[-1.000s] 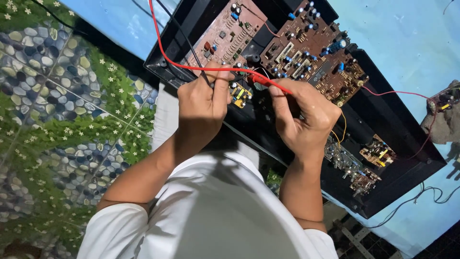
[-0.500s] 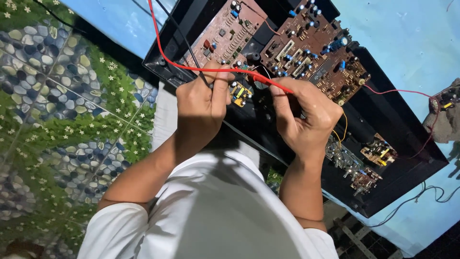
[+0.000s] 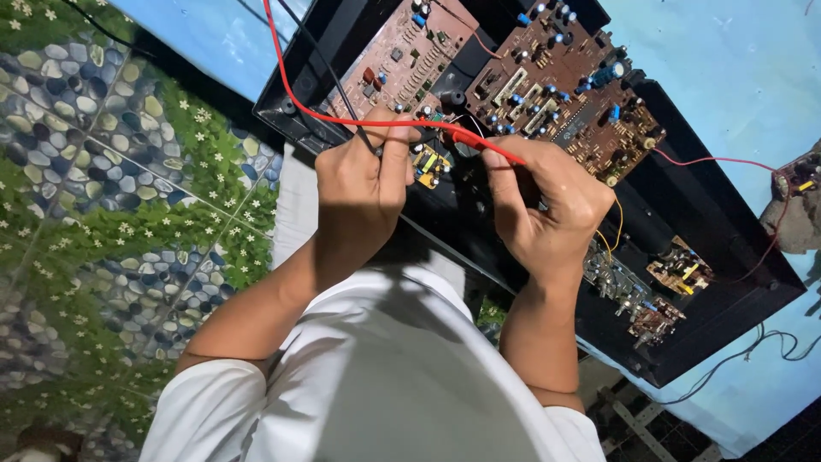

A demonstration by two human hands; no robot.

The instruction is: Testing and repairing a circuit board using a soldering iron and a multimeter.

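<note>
An open black chassis (image 3: 727, 257) holds brown circuit boards (image 3: 556, 94) studded with blue and black parts. My left hand (image 3: 359, 184) is closed on a thin black probe lead (image 3: 329, 77) over the chassis's near edge. My right hand (image 3: 547, 214) pinches a red probe (image 3: 487, 145), whose tip is hidden behind my fingers. The red lead (image 3: 342, 118) runs from it across my left hand and up out of view. A small yellow board (image 3: 428, 162) sits between my two hands.
The chassis rests on a light blue surface (image 3: 735, 77). A pebble-and-flower patterned floor (image 3: 111, 222) lies to the left. A thin red wire (image 3: 710, 160) leads right to a small device (image 3: 800, 197). Black cables (image 3: 770, 351) trail at the lower right. My white shirt (image 3: 368, 385) fills the bottom.
Both hands stay on their probes at the same spot over the boards. Only the view has shifted slightly.
</note>
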